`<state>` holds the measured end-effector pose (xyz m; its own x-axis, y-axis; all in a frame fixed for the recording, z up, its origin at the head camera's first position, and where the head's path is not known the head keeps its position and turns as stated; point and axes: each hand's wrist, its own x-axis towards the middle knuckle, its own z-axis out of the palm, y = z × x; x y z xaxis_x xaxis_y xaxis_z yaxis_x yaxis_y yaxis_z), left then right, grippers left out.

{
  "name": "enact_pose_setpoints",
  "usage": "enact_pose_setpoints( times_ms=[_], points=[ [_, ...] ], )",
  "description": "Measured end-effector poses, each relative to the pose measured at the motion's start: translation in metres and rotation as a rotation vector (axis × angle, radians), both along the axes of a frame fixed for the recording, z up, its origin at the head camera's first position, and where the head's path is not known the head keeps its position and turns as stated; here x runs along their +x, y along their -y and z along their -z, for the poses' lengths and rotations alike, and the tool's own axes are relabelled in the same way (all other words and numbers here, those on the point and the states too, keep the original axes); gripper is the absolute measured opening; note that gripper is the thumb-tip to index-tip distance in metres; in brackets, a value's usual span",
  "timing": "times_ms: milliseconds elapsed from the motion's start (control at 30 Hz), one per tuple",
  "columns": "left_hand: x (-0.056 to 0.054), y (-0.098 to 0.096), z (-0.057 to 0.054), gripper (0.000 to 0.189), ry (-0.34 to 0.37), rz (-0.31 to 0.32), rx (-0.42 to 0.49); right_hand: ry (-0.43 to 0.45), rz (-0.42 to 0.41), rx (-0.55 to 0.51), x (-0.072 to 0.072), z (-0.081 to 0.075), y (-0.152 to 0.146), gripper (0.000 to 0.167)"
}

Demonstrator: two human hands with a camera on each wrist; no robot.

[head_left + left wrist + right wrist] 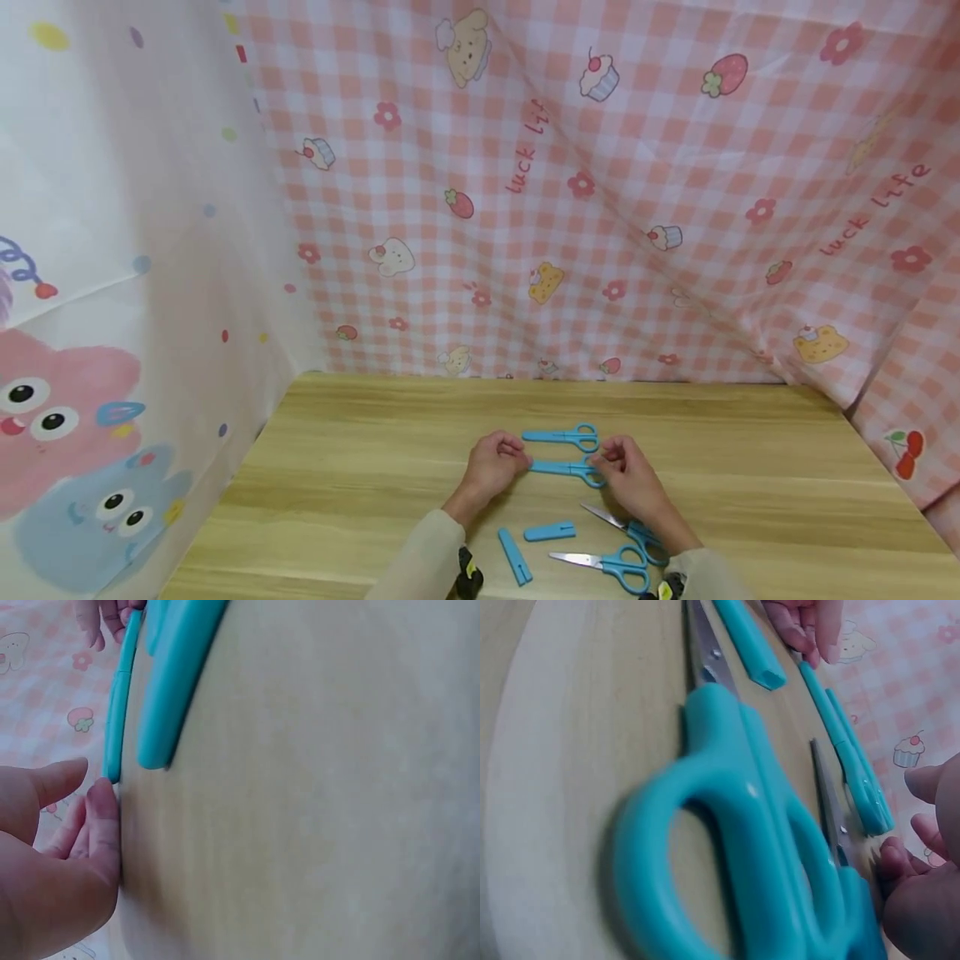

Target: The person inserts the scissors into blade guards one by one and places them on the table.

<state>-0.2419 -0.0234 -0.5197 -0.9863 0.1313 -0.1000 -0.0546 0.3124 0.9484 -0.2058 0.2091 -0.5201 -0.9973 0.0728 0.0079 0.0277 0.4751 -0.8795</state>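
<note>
Two pairs of blue scissors in blue blade covers lie one behind the other: a far pair (551,436) and a nearer pair (553,467). At the cover tip of the nearer pair, a fingertip of my left hand (497,464) touches it, thumb apart in the left wrist view. My right hand (633,479) is at that pair's handle loops, its thumb held away from the fingers (895,859). Closer to me lie two uncovered scissors, one (611,563) in front and another (639,533) partly under the right forearm. Two loose blade covers, one crosswise (550,531) and one slanted (514,557), lie left of them.
Everything lies on a wood-grain table (337,467). A pink checked cloth (525,250) hangs behind its back edge, and a white printed cloth (180,317) hangs at the left. The bare blades point left, below the hands.
</note>
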Motion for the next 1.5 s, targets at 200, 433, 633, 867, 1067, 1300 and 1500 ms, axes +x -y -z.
enact_pose_setpoints(
  times_ms=[200, 433, 633, 867, 1067, 1300, 1500],
  points=[
    [0.003, 0.003, -0.003, 0.015, 0.020, 0.023, 0.012, 0.045, -0.020, 0.027, 0.004, -0.002, -0.010, 0.025],
    [0.008, 0.011, -0.008, 0.015, 0.057, 0.071, 0.041, 0.057, -0.062, 0.037, 0.010, -0.008, -0.018, 0.022],
    [0.014, 0.016, -0.009, 0.014, 0.102, 0.134, 0.086, 0.044, -0.094, 0.051, 0.017, -0.010, -0.024, 0.019],
    [0.023, 0.014, -0.011, 0.013, 0.122, 0.202, 0.112, 0.052, -0.126, 0.077, 0.024, -0.012, -0.033, 0.010],
    [0.032, 0.009, -0.013, 0.011, 0.113, 0.282, 0.097, 0.029, -0.221, 0.113, 0.032, -0.015, -0.040, 0.007],
    [0.042, 0.007, -0.013, 0.012, 0.100, 0.313, 0.067, -0.014, -0.347, 0.128, 0.038, -0.013, -0.050, 0.011],
    [0.045, 0.009, -0.014, 0.014, 0.099, 0.318, 0.015, 0.021, -0.416, 0.075, 0.042, -0.013, -0.061, 0.016]
  ],
)
